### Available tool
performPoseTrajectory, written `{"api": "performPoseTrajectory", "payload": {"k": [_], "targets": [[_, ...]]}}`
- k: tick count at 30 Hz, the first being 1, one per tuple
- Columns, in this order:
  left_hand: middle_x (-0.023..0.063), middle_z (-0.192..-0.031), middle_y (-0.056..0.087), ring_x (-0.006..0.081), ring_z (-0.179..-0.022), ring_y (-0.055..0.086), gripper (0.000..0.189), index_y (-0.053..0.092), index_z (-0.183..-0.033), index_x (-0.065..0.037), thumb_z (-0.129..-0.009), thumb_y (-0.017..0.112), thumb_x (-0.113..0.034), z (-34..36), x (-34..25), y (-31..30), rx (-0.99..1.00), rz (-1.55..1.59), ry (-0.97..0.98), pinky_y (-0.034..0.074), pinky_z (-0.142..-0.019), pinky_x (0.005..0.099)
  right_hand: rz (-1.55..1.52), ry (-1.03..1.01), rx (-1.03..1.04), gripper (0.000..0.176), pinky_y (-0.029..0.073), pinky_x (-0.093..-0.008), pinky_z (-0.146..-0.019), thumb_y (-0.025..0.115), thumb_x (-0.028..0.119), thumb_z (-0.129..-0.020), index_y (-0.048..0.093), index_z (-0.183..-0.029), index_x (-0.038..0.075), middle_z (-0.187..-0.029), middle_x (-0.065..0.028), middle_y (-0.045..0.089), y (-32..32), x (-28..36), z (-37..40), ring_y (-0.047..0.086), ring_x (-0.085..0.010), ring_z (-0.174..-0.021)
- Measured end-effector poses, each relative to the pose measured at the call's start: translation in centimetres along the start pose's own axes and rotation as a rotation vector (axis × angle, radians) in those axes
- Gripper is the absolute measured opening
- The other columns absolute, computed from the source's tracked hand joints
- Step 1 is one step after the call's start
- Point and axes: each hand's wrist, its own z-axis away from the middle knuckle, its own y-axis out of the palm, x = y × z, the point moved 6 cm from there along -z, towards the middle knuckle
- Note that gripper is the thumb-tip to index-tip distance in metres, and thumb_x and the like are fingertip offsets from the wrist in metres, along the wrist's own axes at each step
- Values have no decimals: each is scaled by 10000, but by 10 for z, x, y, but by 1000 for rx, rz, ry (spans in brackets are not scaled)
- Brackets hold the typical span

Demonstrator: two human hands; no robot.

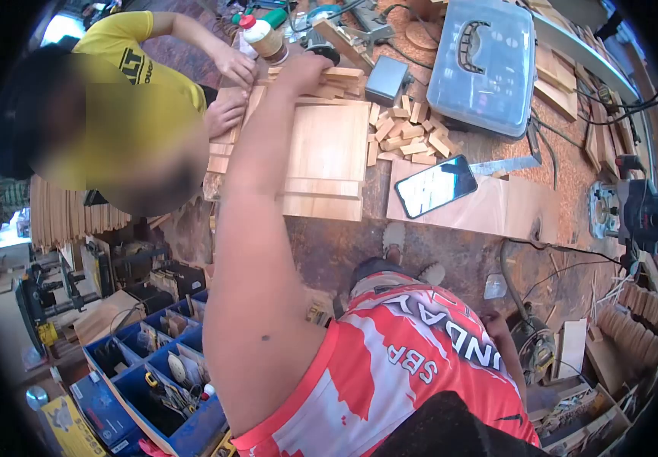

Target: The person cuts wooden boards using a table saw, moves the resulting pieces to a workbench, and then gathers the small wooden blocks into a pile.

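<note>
My left hand [304,70] lay on the far wood strips [342,75], grip indeterminate. Advised: press evenly, clear of the co-worker's hand [226,112].

Ahead of the left hand [304,70]: jammed, with stacked strips [342,75] touching it, and a glue bottle [264,36] and grey box [387,78] close on either side.
Left flank: a co-worker's hands [226,110] sit at the edge of the wooden panel [327,156], blocking that way in.
Right of panel: loose blocks [409,135] fill the gap up to the plastic case [485,65].
Near side: bare bench [329,247] below the panel, wide open, so a hand passes freely.
Far right: phone [435,185] on a board [508,207], cables [565,266] strung beyond.
</note>
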Motion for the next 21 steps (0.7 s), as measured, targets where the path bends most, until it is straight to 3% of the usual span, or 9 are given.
{"api": "performPoseTrajectory", "payload": {"k": [2, 7, 10, 12, 14, 15, 17, 18, 21], "targets": [[110, -1001, 701, 320, -993, 641, 307, 688, -1058, -104, -758, 739, -145, -4, 6, -10, -35, 22, 37, 501, -858, 444, -20, 21, -19, 220, 462, -317, -452, 595, 133, -873, 621, -1059, 19, -711, -102, 662, 2, 14, -8, 618, -177, -547], [92, -969, 704, 319, -1000, 626, 307, 694, -1062, -127, -757, 727, -145, -11, 0, -7, -12, 12, 67, 491, -855, 439, -42, 107, -15, 295, 468, -337, -479, 580, 82, -867, 610, -1146, -7, -759, -113, 686, -8, 49, -28, 617, -181, -556], [79, -966, 694, 311, -991, 609, 294, 691, -1046, -140, -754, 728, -148, -10, -6, 1, -11, -21, 70, 479, -856, 444, -117, 93, -112, 325, 467, -326, -473, 597, 114, -877, 601, -1181, -2, -760, -116, 686, -17, 74, -23, 627, -171, -565], [75, -974, 684, 306, -985, 599, 291, 685, -1038, -144, -751, 734, -152, -8, -5, 5, 1, -54, 57, 472, -857, 450, 31, 122, -143, 338, 462, -314, -466, 613, 138, -885, 602, -1197, 8, -766, -120, 686, -22, 82, -22, 613, -156, -549], [68, -1008, 658, 296, -979, 592, 301, 662, -1040, -134, -753, 746, -170, -2, -12, -10, -191, 1, 204, 469, -852, 456, 21, 115, -132, 356, 459, -311, -461, 619, 150, -885, 597, -1213, 13, -770, -121, 688, -22, 83, -23, 612, -156, -548], [68, -1008, 658, 296, -979, 592, 301, 662, -1040, -134, -753, 746, -170, 1, -13, -14, -195, 1, 208, 469, -852, 456, 10, 108, -122, 374, 456, -308, -456, 625, 162, -886, 592, -1229, 18, -775, -121, 689, -22, 81, -24, 610, -155, -548], [74, -1012, 634, 304, -969, 592, 309, 637, -1055, -118, -772, 746, -181, 17, -10, -27, -288, 126, 89, 475, -834, 444, 4, 108, -140, 368, 452, -306, -450, 624, 167, -884, 591, -1218, 14, -773, -121, 689, -22, 76, -21, 608, -156, -543], [90, -1031, 643, 321, -992, 594, 275, 663, -1058, -107, -800, 733, -170, 26, -8, -23, -198, 169, -47, 484, -857, 427, 0, 107, -154, 363, 449, -304, -444, 624, 172, -883, 590, -1206, 11, -772, -121, 689, -23, 74, -19, 606, -156, -538], [118, -1059, 649, 335, -1030, 603, 232, 691, -1064, -105, -836, 695, -148, 55, -7, 7, -113, 178, -105, 491, -895, 428, -74, 116, -157, 325, 480, -309, -469, 692, 243, -897, 627, -1130, 27, -718, -96, 675, -21, 68, -10, 614, -154, -529]]}}
